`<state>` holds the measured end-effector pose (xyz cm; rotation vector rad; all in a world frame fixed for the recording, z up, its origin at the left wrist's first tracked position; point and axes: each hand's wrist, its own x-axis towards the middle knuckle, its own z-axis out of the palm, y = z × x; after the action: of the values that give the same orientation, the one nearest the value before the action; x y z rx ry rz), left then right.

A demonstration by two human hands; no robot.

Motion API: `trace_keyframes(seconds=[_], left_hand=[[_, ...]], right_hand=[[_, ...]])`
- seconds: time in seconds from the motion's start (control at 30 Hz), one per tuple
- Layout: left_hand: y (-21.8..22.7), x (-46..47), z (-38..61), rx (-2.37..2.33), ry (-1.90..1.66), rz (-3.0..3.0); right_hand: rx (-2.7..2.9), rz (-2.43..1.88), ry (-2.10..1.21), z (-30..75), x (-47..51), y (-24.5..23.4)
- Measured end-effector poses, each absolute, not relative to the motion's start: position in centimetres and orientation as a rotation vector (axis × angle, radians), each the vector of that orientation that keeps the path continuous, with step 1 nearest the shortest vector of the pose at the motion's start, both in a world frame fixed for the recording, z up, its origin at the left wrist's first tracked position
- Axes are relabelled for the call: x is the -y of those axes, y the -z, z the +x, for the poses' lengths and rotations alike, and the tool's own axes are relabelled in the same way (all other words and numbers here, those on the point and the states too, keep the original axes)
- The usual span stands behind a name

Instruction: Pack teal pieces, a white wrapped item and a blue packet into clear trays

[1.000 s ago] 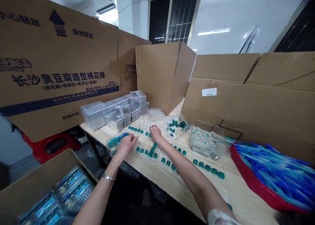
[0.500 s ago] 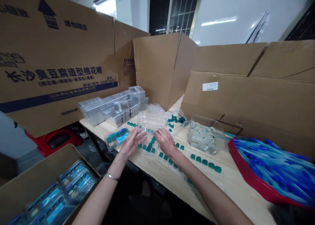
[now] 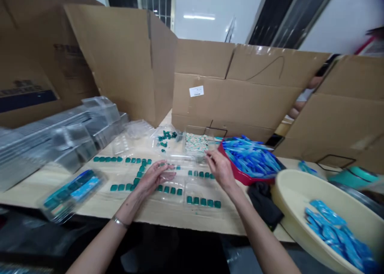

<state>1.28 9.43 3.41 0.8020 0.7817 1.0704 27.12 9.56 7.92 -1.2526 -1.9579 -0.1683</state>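
Note:
My left hand [image 3: 154, 178] is over the clear plastic trays [image 3: 183, 192], its fingers stretched and apart, and nothing shows in it. My right hand [image 3: 220, 168] is at the near right corner of a clear box of small pale packets [image 3: 195, 141]. Its thumb and fingers are drawn together; whatever they may pinch is too small to make out. Dark green cubes [image 3: 204, 202] sit in short rows in the trays under and around both hands. Beyond my left hand lies an opened clear bag of more green pieces [image 3: 166, 136].
Stacked clear trays [image 3: 75, 130] stand at left, near a filled pack [image 3: 73, 192]. To the right are a red basin [image 3: 240, 177] of blue packets, a black cloth [image 3: 264, 204] and a cream tub [image 3: 288, 210]. Cardboard [image 3: 210, 106] walls the table's back. Part of another person shows through a gap.
The view has swung right, bringing the cream tub into sight. My right hand has gone from above the trays to the packet box's corner. My left hand stays open above the trays.

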Motion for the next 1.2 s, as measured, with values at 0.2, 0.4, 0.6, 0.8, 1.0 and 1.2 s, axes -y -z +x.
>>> trace_keyframes(seconds=[0.2,0.4,0.6,0.8,1.0,1.2], left_hand=[[-4.3,-11.6,6.4,-0.612,-0.792,0.944],[-3.2,-13.1,7.4,-0.539,-0.758,0.876],[-1.7,-13.2,7.0,-0.57,-0.844,0.746],[-2.2,-13.0,7.1,-0.588,-0.819,0.673],[-2.0,-12.8,7.3,-0.582,-0.784,0.653],[-1.5,-12.7,7.4,-0.551,-0.738,0.666]], right_hand=[[2.015,-1.578,0.175,33.1,-18.3,-8.7],[2.322,-1.818,0.24,33.0,-27.2,-7.2],[2.492,-1.903,0.24,32.2,-32.2,-5.8],[2.557,-1.989,0.221,31.6,-33.6,-4.6],[2.536,-2.049,0.16,31.9,-34.0,-4.5],[2.479,-2.069,0.091,32.0,-34.4,-4.5]])
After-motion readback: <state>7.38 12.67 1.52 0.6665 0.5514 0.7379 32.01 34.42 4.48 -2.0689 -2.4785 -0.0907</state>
